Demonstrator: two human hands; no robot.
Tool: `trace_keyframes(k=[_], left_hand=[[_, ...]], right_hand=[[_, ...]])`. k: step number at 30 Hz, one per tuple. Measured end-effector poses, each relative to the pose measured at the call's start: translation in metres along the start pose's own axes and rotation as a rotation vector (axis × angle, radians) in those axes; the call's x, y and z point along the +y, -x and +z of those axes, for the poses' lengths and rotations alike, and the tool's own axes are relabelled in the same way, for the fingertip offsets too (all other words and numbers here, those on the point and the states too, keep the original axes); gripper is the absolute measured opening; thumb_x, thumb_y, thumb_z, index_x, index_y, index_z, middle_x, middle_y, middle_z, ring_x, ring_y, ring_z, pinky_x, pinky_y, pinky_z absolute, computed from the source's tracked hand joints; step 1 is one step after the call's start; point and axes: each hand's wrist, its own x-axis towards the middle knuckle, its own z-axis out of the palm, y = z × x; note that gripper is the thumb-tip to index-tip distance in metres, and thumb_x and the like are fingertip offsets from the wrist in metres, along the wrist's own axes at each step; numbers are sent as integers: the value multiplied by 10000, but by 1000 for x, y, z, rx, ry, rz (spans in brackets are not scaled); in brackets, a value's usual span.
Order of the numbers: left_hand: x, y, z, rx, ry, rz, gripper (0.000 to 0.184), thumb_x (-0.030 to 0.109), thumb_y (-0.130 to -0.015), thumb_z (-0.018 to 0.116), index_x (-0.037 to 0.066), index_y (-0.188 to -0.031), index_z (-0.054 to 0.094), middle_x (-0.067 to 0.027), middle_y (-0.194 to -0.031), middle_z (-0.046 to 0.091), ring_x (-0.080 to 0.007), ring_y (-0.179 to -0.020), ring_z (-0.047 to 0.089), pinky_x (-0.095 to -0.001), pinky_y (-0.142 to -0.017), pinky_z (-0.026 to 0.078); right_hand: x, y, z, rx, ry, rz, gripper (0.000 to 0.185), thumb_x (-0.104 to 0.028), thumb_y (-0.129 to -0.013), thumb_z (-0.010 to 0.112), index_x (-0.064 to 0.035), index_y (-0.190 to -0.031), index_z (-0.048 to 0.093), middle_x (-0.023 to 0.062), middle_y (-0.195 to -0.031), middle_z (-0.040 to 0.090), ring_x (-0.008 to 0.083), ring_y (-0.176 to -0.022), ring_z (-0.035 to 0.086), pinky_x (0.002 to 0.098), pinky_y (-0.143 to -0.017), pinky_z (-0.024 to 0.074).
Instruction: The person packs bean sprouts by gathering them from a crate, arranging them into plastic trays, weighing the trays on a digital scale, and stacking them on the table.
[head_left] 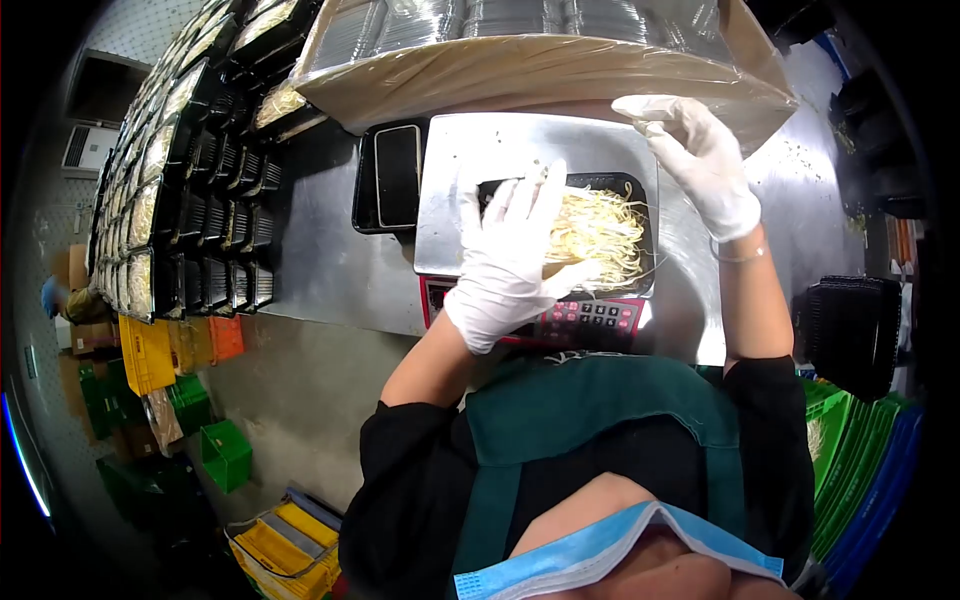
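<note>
A black tray of pale yellow bean sprouts (605, 235) rests on the metal plate of a scale (450, 150) with a red-edged keypad. My left hand (515, 240), in a white glove, lies over the left part of the tray and sprouts with its fingers spread. Gloved in white too, my right hand (700, 160) is raised above and to the right of the tray, its thumb and fingers curved towards each other; whether something small is between the fingertips is too unclear to tell.
Empty black trays (397, 175) lie left of the scale. Tall stacks of sprout-filled trays (155, 200) stand at the far left. Behind the scale is a plastic-lined box (540, 75) of clear lids. More black trays (850, 335) are stacked at right, above green crates (850, 450).
</note>
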Motion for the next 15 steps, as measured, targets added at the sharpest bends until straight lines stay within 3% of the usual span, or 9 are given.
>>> trace_keyframes(k=[3, 6, 8, 10, 11, 12, 13, 14, 15], left_hand=[[-7, 6, -14, -41, 229, -112, 825, 295, -752, 700, -8, -1415, 312, -241, -1395, 390, -384, -1329, 336, -576, -1115, 64], [-23, 31, 7, 201, 718, -176, 745, 164, -791, 682, -29, -1404, 306, -268, -1421, 338, -401, -1351, 312, -499, -1115, 196], [-16, 27, 6, 185, 793, -273, 738, 236, -814, 682, -25, -1398, 316, -275, -1415, 342, -411, -1331, 334, -521, -1091, 232], [-13, 14, 9, 62, 268, -77, 800, 338, -800, 693, -10, -1410, 311, -274, -1386, 369, -430, -1289, 360, -530, -1074, 245], [-4, 4, 4, -48, 60, -94, 868, 441, -776, 686, 6, -1423, 304, -262, -1348, 401, -442, -1233, 389, -540, -1058, 251], [2, 4, 7, -87, -76, -77, 894, 464, -760, 683, 4, -1425, 300, -255, -1317, 418, -451, -1208, 396, -543, -1060, 240], [3, 5, 11, -98, -54, -85, 906, 460, -754, 685, -1, -1428, 293, -258, -1318, 413, -452, -1207, 394, -545, -1056, 243], [3, 6, 15, -110, -34, -99, 917, 456, -748, 687, -6, -1431, 286, -261, -1319, 407, -454, -1205, 392, -546, -1053, 246], [3, 4, 16, -111, -39, -97, 917, 456, -748, 687, -6, -1431, 286, -261, -1319, 407, -454, -1205, 392, -546, -1053, 246]], right_hand=[[-28, 18, 17, -333, 500, -64, 203, -70, -871, 594, -62, -1067, 645, 68, -995, 655, 157, -967, 596, 299, -877, 465], [-5, 17, 14, -502, 741, -319, 286, -170, -832, 671, -121, -1114, 660, 63, -908, 646, 198, -870, 608, 319, -781, 482], [1, -10, -9, -336, 974, -482, 274, -187, -840, 666, -129, -1109, 672, 50, -904, 656, 216, -837, 616, 315, -770, 490], [5, -66, -38, -113, 645, -537, 233, -184, -867, 637, -100, -1081, 679, 67, -942, 672, 217, -849, 633, 308, -771, 490], [15, -97, -64, 63, 1047, -271, 229, -145, -892, 597, -46, -1088, 663, 92, -1042, 677, 185, -953, 640, 296, -813, 490], [6, -120, -75, 225, 1014, -514, 259, -174, -824, 568, -87, -1042, 679, 131, -939, 690, 303, -847, 659, 350, -748, 526], [-3, -133, -82, 260, 1318, -396, 251, -196, -826, 563, -90, -1021, 679, 125, -915, 692, 321, -842, 656, 367, -757, 528], [9, -140, -91, 342, 1282, -585, 242, -224, -845, 522, -110, -984, 683, 113, -891, 687, 308, -829, 655, 390, -747, 524], [17, -157, -98, 277, 1432, -205, 248, -237, -856, 502, -121, -981, 682, 91, -894, 689, 291, -829, 655, 388, -751, 522]])
